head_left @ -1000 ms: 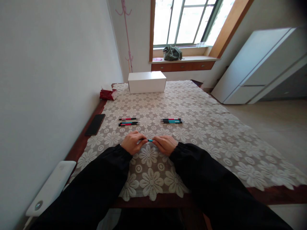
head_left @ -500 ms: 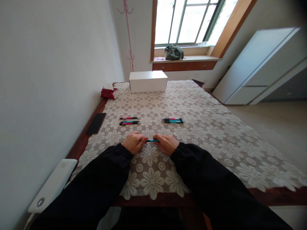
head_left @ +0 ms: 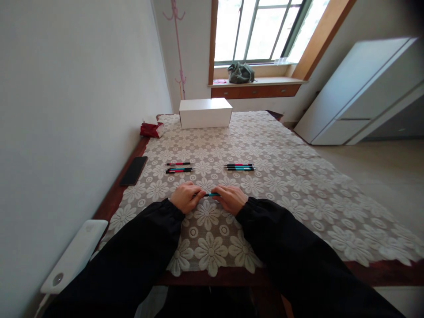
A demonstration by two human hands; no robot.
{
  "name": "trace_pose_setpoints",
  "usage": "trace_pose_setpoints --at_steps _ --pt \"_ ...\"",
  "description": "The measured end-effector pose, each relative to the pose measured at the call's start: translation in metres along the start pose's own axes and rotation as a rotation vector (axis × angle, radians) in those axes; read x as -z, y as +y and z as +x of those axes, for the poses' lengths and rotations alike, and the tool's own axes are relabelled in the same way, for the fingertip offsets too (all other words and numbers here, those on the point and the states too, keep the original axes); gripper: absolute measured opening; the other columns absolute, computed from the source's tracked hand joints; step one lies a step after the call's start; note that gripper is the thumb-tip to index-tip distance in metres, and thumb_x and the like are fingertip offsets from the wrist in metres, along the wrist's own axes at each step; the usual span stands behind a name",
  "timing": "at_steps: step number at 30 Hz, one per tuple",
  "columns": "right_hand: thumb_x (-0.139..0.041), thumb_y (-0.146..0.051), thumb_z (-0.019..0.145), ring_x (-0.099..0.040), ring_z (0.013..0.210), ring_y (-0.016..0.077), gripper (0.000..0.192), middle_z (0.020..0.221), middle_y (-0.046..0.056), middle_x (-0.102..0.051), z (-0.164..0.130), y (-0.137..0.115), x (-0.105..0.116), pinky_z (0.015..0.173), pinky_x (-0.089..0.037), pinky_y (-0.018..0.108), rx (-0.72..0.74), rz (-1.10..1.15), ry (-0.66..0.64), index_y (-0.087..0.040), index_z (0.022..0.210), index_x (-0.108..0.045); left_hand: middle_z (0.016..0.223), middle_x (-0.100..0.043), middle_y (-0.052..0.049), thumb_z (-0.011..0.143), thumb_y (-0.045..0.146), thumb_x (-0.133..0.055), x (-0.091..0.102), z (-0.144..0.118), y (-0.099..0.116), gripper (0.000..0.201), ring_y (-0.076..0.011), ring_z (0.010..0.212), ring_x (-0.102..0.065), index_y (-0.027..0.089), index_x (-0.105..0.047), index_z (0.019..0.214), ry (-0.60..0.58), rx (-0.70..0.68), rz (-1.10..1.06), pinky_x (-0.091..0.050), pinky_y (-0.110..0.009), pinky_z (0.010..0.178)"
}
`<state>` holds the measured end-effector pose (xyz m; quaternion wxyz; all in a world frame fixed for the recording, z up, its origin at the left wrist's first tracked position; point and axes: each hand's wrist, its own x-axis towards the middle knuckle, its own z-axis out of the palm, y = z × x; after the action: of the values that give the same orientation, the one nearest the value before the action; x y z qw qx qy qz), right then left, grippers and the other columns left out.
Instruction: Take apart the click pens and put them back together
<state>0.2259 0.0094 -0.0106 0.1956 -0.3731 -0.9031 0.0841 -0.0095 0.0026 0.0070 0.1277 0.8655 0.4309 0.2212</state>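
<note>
A slim teal and black pen [head_left: 212, 194] lies level between my two hands, just above or on the lace tablecloth. My left hand [head_left: 187, 197] pinches its black end between thumb and fingers. Around the teal part, the fingers of my right hand [head_left: 231, 198] are closed; both pen ends are hidden by the hands. Beyond my left hand is a group of pens in red, teal and black, with one red and black pen [head_left: 179, 164] a little apart at the back. Several more pens [head_left: 239, 167] rest side by side beyond my right hand.
A floral lace tablecloth [head_left: 211, 251] covers the table. A black phone [head_left: 134, 171] lies at the left edge, near a red tissue pack [head_left: 152, 130]. At the far end stands a white box [head_left: 206, 113]. A white power strip or similar device [head_left: 74, 256] sits at lower left.
The hands have barely moved. Between them, less teal and more black of the pen shows now. The other pens lie as before.
</note>
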Motion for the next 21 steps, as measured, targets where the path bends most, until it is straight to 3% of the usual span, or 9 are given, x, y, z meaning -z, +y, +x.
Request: trace_pose_setpoints --at_steps 3,8,14,21 --pt "-0.05 -0.029 0.098 -0.064 0.078 0.0167 0.014 0.096 0.004 -0.069 -0.0012 -0.0011 0.0003 0.068 -0.042 0.027 -0.03 -0.009 -0.02 -0.022 0.107 -0.06 0.092 -0.072 -0.002 0.094 0.041 -0.059 -0.0005 -0.0001 -0.0001 0.023 -0.0193 0.088 -0.064 0.023 -0.066 0.105 0.002 -0.026 -0.052 -0.05 -0.032 0.083" --pt "-0.05 -0.031 0.099 -0.065 0.081 0.0169 0.016 0.096 0.004 -0.069 -0.0011 -0.0012 -0.0003 0.069 -0.042 0.027 -0.004 -0.017 -0.013 -0.022 0.105 -0.061 0.088 -0.072 -0.002 0.094 0.036 -0.058 -0.0023 -0.001 0.0001 0.017 -0.0196 0.087 -0.063 0.022 -0.067 0.095 -0.011 -0.031 -0.023 -0.049 -0.032 0.081" --pt "-0.053 -0.027 0.097 -0.063 0.085 0.0175 0.01 0.092 0.005 -0.068 0.0007 -0.0001 0.0008 0.077 -0.044 0.027 0.023 -0.023 0.041 -0.021 0.096 -0.061 0.078 -0.069 -0.004 0.1 0.036 -0.047 -0.002 -0.0009 0.0001 0.03 -0.0203 0.082 -0.062 0.02 -0.066 0.082 -0.03 -0.002 0.043 -0.048 -0.032 0.077" --pt "-0.051 -0.028 0.099 -0.06 0.087 0.0189 0.013 0.091 0.005 -0.065 0.0013 0.0009 0.0016 0.078 -0.043 0.029 0.029 -0.04 0.053 -0.021 0.099 -0.062 0.092 -0.072 -0.001 0.091 0.041 -0.063 -0.0025 -0.0001 -0.0008 0.022 -0.0193 0.087 -0.065 0.024 -0.065 0.106 -0.038 -0.024 -0.061 -0.05 -0.032 0.081"
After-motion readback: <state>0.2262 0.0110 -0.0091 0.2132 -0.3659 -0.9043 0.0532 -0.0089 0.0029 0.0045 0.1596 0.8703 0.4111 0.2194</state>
